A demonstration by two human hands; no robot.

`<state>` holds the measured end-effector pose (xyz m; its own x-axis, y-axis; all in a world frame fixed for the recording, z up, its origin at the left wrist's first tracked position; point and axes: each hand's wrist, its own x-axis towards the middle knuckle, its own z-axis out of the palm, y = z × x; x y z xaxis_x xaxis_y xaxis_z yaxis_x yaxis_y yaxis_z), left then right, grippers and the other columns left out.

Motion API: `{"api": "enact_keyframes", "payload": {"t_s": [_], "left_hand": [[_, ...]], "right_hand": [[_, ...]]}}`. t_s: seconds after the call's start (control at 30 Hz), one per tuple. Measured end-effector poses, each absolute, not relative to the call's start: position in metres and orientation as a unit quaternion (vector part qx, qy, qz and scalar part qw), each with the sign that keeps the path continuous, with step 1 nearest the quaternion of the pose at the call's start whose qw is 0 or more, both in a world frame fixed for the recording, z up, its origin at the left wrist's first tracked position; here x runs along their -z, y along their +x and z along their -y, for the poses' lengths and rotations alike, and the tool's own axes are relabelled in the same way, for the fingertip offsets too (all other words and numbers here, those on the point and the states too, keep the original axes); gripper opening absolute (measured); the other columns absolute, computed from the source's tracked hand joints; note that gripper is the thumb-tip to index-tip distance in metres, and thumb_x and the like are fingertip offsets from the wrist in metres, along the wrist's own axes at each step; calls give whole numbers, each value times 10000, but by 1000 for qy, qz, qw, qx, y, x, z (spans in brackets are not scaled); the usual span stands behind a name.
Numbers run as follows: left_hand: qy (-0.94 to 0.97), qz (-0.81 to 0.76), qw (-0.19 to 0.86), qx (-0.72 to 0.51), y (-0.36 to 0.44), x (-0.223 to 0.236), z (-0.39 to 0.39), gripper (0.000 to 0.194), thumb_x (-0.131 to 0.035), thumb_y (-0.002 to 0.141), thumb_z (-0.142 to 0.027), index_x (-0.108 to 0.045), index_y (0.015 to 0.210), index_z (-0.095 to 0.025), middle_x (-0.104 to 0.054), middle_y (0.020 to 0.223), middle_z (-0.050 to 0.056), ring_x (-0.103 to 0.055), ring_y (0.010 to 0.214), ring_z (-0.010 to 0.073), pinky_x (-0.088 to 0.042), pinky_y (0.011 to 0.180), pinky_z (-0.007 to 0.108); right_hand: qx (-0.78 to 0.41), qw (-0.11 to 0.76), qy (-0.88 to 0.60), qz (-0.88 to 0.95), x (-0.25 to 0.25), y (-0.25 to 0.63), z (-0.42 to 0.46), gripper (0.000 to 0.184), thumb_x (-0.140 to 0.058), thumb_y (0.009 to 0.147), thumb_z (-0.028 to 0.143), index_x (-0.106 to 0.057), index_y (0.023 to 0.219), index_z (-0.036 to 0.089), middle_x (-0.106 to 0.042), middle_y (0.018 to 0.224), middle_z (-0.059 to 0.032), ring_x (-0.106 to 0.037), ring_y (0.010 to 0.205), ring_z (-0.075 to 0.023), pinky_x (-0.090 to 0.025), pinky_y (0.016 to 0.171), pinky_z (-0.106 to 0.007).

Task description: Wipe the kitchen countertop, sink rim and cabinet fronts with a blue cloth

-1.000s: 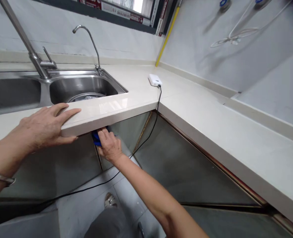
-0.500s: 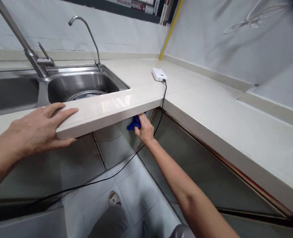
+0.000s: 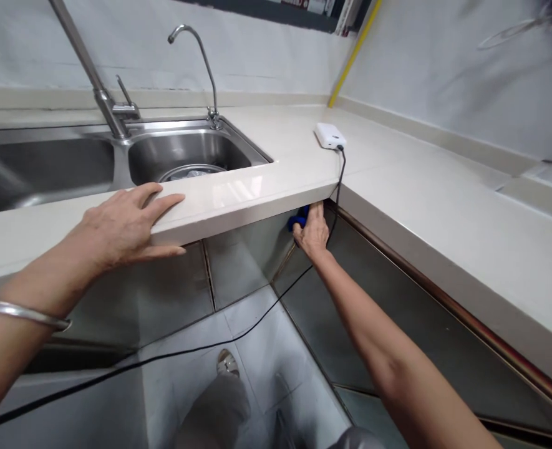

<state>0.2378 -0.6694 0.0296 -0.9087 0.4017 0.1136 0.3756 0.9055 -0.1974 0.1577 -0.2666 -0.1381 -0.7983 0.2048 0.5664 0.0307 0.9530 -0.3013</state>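
My left hand [image 3: 126, 227] rests on the front edge of the pale countertop [image 3: 238, 193], fingers spread on top and thumb below the edge. Under the counter's lip, near the inner corner, my right hand [image 3: 314, 232] presses a blue cloth [image 3: 296, 222] against the top of the cabinet front [image 3: 242, 255]. Its fingertips are partly hidden beneath the edge, and only part of the cloth shows. A black cable [image 3: 257, 325] passes just beside my right hand.
A steel double sink [image 3: 121, 163] with a tap [image 3: 111, 112] and a slim curved spout [image 3: 208, 68] is at the left. The cable runs from a white box [image 3: 330, 136] on the counter down across the floor. Cabinets [image 3: 388, 312] line the right side.
My right hand has moved with the blue cloth further toward the inner corner, beneath the counter edge. My left hand keeps its hold on the edge. The whole view has shifted left.
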Motion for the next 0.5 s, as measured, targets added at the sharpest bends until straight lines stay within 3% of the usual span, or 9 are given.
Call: {"api": "enact_keyframes", "payload": {"t_s": [0.1,0.27,0.5], "left_hand": [[-190,976,77,-66,242,-32,664,805,-390,921,-775,-325,1582,-321,-364,1584,155,-464,1342,419,-478,1056,596],[-202,975,73,-57,250,-38,658,694,-256,1012,-653,-362,1568,-250,-394,1547,167,-482,1318,381,-419,1130,569],[-216,970,98,-54,245,-30,662,711,-308,999,-676,-359,1569,-253,-402,1540,174,-486,1321,394,-422,1131,563]], "right_hand": [[-153,331,-76,928,136,165,292,800,-489,793,269,-315,1550,78,-327,1617,-221,-548,1287,-340,-538,1015,-451],[-172,313,-57,932,135,187,348,827,-508,800,268,-282,1575,84,-319,1629,-223,-543,1304,-345,-538,1023,-452],[-188,231,25,954,127,237,437,838,-603,808,236,-305,1576,78,-248,1664,-219,-485,1373,-353,-557,1012,-416]]}}
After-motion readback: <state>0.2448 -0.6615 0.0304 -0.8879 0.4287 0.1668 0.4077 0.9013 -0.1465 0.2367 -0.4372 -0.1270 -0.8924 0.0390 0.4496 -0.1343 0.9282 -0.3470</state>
